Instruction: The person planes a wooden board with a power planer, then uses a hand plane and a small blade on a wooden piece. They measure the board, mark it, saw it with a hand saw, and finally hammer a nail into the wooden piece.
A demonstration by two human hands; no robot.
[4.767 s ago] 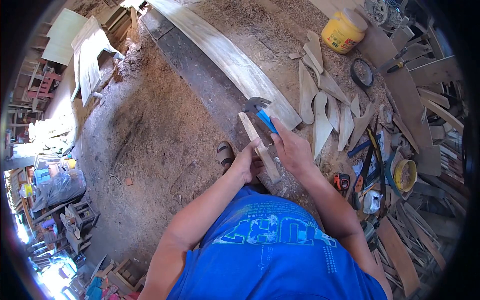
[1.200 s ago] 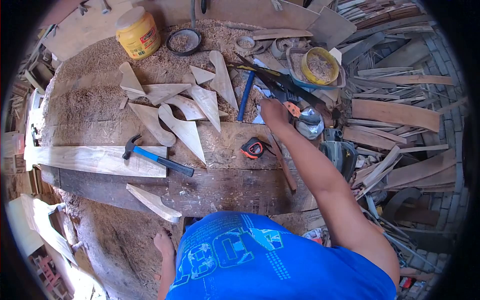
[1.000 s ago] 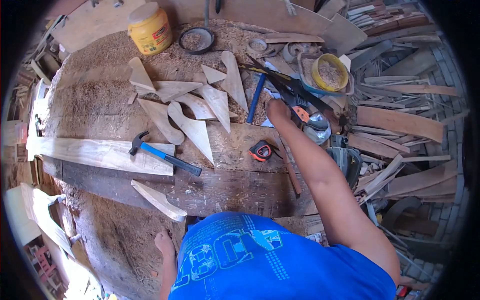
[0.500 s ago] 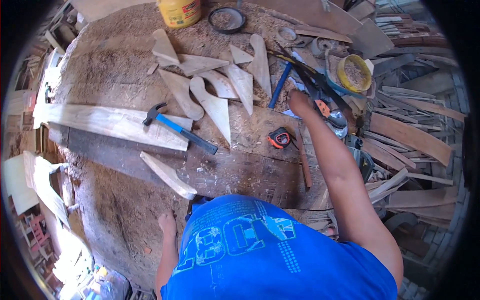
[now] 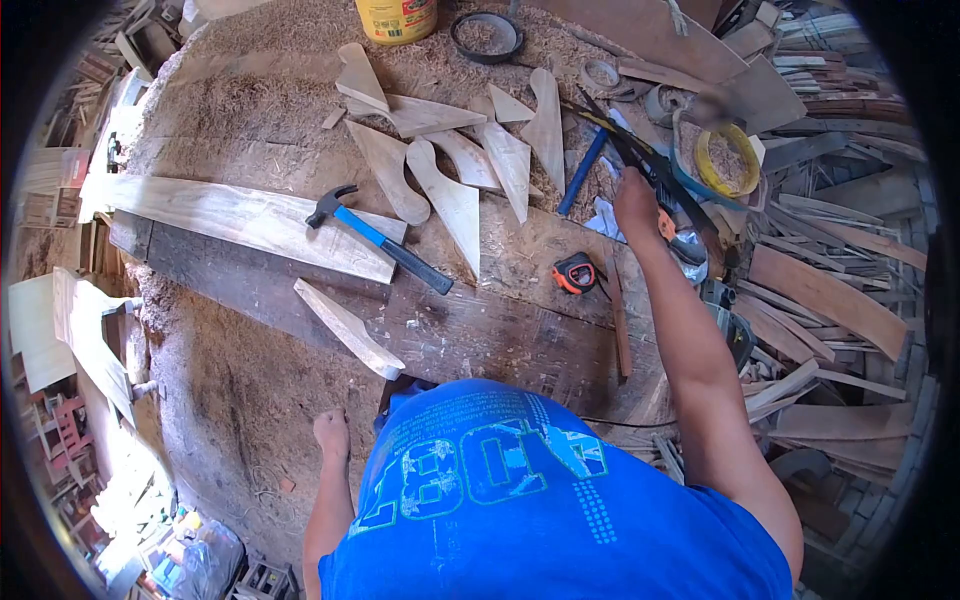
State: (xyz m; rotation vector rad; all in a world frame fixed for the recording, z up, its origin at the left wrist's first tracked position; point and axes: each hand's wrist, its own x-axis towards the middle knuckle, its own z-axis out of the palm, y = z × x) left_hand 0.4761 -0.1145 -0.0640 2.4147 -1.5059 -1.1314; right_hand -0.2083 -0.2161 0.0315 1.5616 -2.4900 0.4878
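Note:
My right hand (image 5: pixel 637 203) reaches across the workbench into a cluster of tools. Its fingers look closed; whatever they grip is hidden. Close to it lie a blue bar-like handle (image 5: pixel 583 172), a crumpled white paper (image 5: pixel 604 218), dark metal blades (image 5: pixel 655 165) and an orange-and-grey tool (image 5: pixel 668 226), partly covered by the wrist. Down at my left side, my left hand (image 5: pixel 332 432) hangs in a loose fist, with nothing visible in it. A curved wooden piece (image 5: pixel 348 330) lies on the bench edge nearby.
A blue-handled claw hammer (image 5: pixel 380 238) rests across a long board (image 5: pixel 250 222). Several shaped wooden pieces (image 5: pixel 447 205), a tape measure (image 5: pixel 575 273) and a thin wood strip (image 5: pixel 618 315) lie on the bench. Behind are a yellow bucket (image 5: pixel 398 20) and sawdust; scrap wood (image 5: pixel 830 290) is piled right.
My right hand has shifted slightly right and forward among the tools, showing more of the white paper. The view has moved a little; my left hand still hangs at my side.

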